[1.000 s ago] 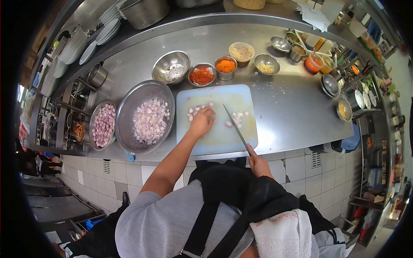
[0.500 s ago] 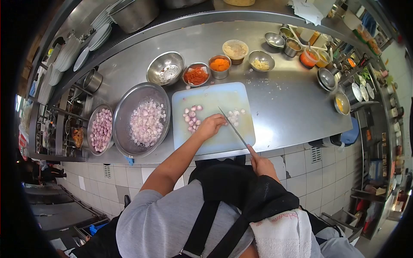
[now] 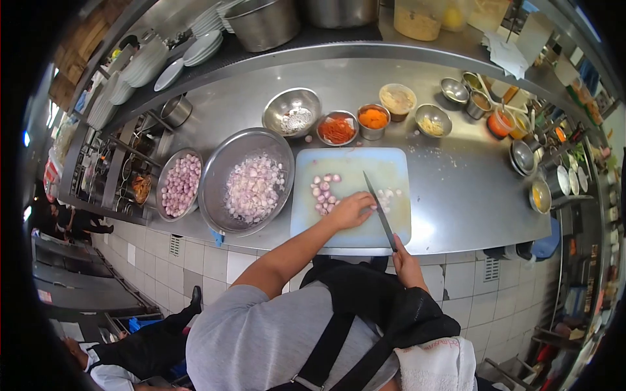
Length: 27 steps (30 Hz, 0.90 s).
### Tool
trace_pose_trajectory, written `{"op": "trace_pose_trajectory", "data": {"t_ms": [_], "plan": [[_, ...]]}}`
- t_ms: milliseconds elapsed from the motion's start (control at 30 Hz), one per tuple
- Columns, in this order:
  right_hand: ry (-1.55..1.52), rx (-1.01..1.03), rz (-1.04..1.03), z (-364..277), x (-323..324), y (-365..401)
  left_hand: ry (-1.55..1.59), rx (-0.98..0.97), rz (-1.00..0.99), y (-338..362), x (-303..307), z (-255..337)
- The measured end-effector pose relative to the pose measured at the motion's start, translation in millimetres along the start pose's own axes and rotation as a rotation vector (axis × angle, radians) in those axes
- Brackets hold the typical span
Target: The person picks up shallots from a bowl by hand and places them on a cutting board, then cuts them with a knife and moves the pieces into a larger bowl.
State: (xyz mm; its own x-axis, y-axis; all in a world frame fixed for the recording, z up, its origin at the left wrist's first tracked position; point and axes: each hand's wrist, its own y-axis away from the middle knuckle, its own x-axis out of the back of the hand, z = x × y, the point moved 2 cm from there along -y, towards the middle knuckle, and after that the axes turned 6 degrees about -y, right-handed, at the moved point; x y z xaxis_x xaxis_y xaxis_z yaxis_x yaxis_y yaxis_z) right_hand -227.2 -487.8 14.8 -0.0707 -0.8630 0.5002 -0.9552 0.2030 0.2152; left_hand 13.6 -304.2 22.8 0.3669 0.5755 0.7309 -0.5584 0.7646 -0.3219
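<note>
In the head view, my right hand (image 3: 409, 266) grips the handle of a long kitchen knife (image 3: 379, 207). The blade slants up and left over a pale cutting board (image 3: 312, 228). Beside the blade, the fingers of my left hand (image 3: 353, 211) are curled and pressed together on what looks like a shallot, mostly hidden by them. Peeled whole shallots (image 3: 324, 190) lie in a cluster on the board's left side. Right of the knife are pale cut shallot pieces (image 3: 389, 197). A large steel bowl (image 3: 212, 186) left of the board holds many cut shallots.
A smaller bowl (image 3: 162, 207) of whole shallots stands far left. Behind the board are a bowl with white powder (image 3: 295, 119), a bowl of red strips (image 3: 337, 129) and an orange-filled container (image 3: 373, 118). An overhead shelf (image 3: 319, 51) crosses the back. Another person (image 3: 140, 348) is at lower left.
The camera view has shifted, so the counter and board appear further right and lower. Another person now shows at lower left. Both hands keep their holds, with the knife still beside the left fingers.
</note>
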Motion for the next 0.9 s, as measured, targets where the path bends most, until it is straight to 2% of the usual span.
{"op": "trace_pose_trajectory", "data": {"t_ms": [33,133,200,233,300,367,433,467,533,667,733,900], "plan": [[-0.058,-0.084,-0.041,-2,2,-1,-0.038,0.014,0.006,0,-3,1],[-0.108,0.004,0.003,-1,3,0,-0.067,0.09,0.032,-1,-8,4],[-0.125,0.019,0.006,3,2,-1,-0.103,0.252,-0.125,-5,-10,-2],[-0.145,0.029,0.013,4,2,-2,-0.105,0.251,-0.122,-8,-9,-7],[-0.125,0.064,0.025,2,2,-4,-0.166,0.276,-0.249,-10,-3,-16],[-0.108,0.077,0.047,1,2,1,-0.167,0.248,-0.228,-9,1,-19],[0.024,-0.015,-0.015,-3,4,0,-0.183,0.184,-0.124,-7,7,-14],[0.02,-0.028,-0.004,-2,3,1,-0.175,0.174,-0.136,-6,10,-13],[0.184,0.028,0.009,-2,-1,2,-0.023,0.077,-0.091,-5,15,-11],[0.249,0.004,0.028,-11,-4,5,-0.033,-0.061,-0.132,-5,-1,-24],[0.405,-0.046,0.01,-26,2,13,-0.018,-0.069,-0.128,-7,-2,-24],[0.436,-0.052,0.026,-32,2,30,-0.008,-0.083,-0.129,-8,0,-27]]}}
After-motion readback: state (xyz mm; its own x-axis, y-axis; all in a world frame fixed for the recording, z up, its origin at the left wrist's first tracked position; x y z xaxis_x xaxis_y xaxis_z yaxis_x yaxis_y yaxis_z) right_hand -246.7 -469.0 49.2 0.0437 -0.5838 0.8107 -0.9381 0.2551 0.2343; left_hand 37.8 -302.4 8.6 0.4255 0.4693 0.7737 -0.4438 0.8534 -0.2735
